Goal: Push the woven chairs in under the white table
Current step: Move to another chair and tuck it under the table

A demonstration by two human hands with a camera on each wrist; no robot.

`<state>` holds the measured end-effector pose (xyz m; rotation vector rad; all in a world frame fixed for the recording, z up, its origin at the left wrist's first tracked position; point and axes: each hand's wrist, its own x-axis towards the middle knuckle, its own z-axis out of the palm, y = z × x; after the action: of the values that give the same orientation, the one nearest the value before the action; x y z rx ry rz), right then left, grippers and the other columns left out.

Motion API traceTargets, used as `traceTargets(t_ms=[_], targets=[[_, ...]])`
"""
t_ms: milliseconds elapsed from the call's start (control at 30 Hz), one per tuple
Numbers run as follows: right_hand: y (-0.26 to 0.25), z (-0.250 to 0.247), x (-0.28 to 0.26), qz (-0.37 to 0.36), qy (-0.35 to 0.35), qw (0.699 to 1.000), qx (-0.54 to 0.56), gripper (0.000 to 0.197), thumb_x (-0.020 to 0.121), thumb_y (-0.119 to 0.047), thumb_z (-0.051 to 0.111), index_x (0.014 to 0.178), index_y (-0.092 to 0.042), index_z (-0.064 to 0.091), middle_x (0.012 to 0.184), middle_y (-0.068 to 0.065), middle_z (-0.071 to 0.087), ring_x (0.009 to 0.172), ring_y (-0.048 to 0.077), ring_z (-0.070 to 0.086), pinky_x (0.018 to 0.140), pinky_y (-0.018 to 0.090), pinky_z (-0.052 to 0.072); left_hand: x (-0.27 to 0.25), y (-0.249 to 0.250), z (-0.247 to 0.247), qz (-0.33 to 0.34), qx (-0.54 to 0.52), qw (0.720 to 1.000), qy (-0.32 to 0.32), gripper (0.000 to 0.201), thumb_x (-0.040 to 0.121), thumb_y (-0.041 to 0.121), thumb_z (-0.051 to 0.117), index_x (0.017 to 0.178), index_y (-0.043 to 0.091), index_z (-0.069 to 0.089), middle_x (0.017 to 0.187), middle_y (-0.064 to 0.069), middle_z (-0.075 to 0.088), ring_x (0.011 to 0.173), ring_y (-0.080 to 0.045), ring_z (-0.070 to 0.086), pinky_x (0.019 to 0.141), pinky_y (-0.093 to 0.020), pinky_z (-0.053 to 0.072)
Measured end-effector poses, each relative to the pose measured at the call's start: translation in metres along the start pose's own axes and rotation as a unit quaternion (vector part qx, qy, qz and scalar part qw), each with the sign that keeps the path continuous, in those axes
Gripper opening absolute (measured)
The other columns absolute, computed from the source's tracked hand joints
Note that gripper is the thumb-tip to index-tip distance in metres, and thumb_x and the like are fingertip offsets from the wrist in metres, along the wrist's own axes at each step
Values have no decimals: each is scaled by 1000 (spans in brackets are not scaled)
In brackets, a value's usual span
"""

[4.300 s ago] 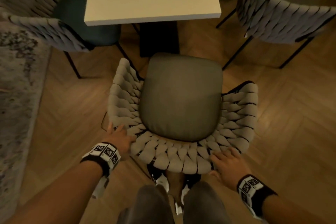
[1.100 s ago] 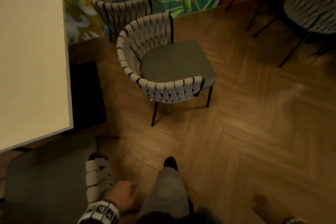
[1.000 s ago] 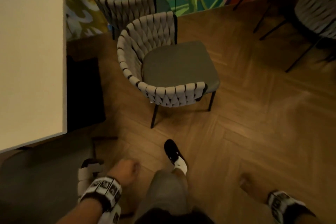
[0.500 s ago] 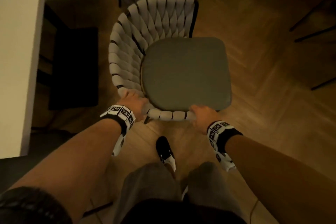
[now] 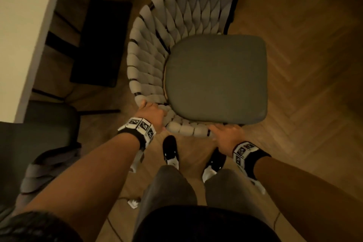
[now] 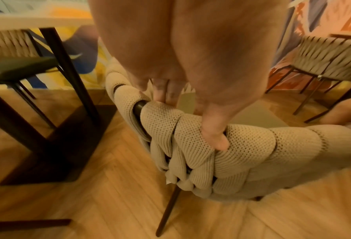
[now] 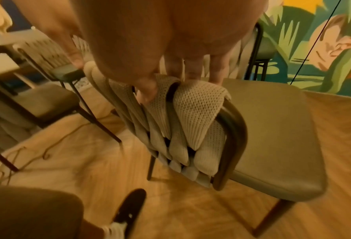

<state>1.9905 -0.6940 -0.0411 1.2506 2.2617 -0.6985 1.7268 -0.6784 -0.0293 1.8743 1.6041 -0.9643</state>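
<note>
Both my hands are on the near arm of the chair (image 5: 176,31). My left hand (image 5: 152,113) grips the woven rim at the near-left corner, fingers curled over the top, thumb (image 6: 215,135) pressed into the outer weave. My right hand (image 5: 225,135) clamps the near end of the same arm, beside the dark frame tube; fingers (image 7: 216,71) go over the rim to the seat side, thumb (image 7: 148,90) on the outside. The hands are apart, with a few woven straps between them.

The chair stands on the wood floor (image 5: 314,65), right of the table (image 5: 25,25), not under it. Its curved back faces left toward the table and its grey cushion (image 5: 216,78) opens to the right. The table's dark base (image 5: 100,43) lies between the tabletop edge and the chair back.

Another chair (image 5: 37,173) sits near-left, partly under the table. My shoes (image 5: 170,149) are just near of the gripped arm. A painted wall (image 7: 313,48) is far right.
</note>
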Motion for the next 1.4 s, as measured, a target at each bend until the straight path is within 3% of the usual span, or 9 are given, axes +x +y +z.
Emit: traceTargets(t_ms=[133, 233, 333, 500, 633, 733, 933, 1167, 1400], targets=[[88, 2, -35, -34, 25, 994, -98, 56, 51, -15, 89, 104, -13, 70, 94, 11, 73, 76, 35, 69, 60, 43, 57, -9, 82, -1, 71, -43, 997, 6, 42, 85, 37, 57, 123, 19, 56, 125, -13, 57, 117, -31, 49, 99, -40, 37], [145, -10, -52, 21, -28, 993, -115, 53, 78, -7, 64, 128, -20, 54, 121, 11, 64, 102, 36, 62, 79, 45, 53, -9, 124, -15, 135, -126, 983, 11, 42, 84, 27, 59, 125, 22, 55, 122, -11, 57, 114, -31, 53, 94, -41, 45], [182, -36, -53, 93, -79, 985, -123, 53, 82, -11, 53, 132, -30, 45, 124, 3, 59, 111, 28, 57, 88, 37, 46, 0, 140, -37, 173, -159, 972, 12, 43, 83, 17, 57, 125, 20, 56, 121, -11, 57, 115, -30, 52, 95, -42, 47], [161, -71, -35, 115, -145, 979, -89, 49, 78, -41, 55, 125, -29, 44, 124, -2, 56, 107, 25, 56, 79, 38, 45, 34, 87, -84, 99, -98, 988, 62, 54, 85, 15, 56, 138, 21, 45, 136, -11, 48, 129, -32, 42, 103, -43, 42], [90, -56, -16, 42, -108, 991, 61, 45, 79, -40, 62, 116, -18, 49, 113, 10, 61, 102, 29, 59, 79, 38, 51, 67, 12, -120, 6, -2, 998, 65, 68, 82, 19, 67, 143, 20, 37, 146, -13, 36, 136, -34, 28, 112, -45, 29], [50, -35, 5, 77, -132, 981, 120, 67, 79, -51, 61, 137, -26, 35, 135, 8, 51, 121, 32, 50, 97, 43, 45, 95, -31, -135, 14, 90, 994, 59, 75, 77, 33, 71, 143, 23, 38, 145, -11, 36, 139, -32, 24, 118, -46, 17], [27, -21, 28, 111, -137, 978, 112, 58, 86, -41, 50, 139, -28, 29, 136, 4, 50, 120, 31, 50, 97, 42, 42, 133, -54, -150, 45, 269, 961, 33, 62, 88, 28, 54, 145, 37, 31, 160, -9, 11, 147, -34, -9, 117, -57, -7], [55, -22, 28, 64, -147, 985, 66, 52, 87, -32, 51, 135, -26, 33, 126, 6, 58, 111, 30, 57, 90, 42, 47, 128, -41, -157, 34, 224, 974, 9, 57, 89, 27, 58, 141, 41, 39, 156, -9, 20, 146, -32, 7, 119, -54, 9], [166, -40, 10, -26, -166, 982, -90, 52, 90, -28, 52, 137, -25, 30, 130, 8, 54, 113, 31, 55, 90, 44, 48, 65, 24, -104, -37, 31, 999, -2, 56, 80, 46, 63, 134, 38, 48, 141, -6, 38, 134, -29, 28, 114, -48, 23]])
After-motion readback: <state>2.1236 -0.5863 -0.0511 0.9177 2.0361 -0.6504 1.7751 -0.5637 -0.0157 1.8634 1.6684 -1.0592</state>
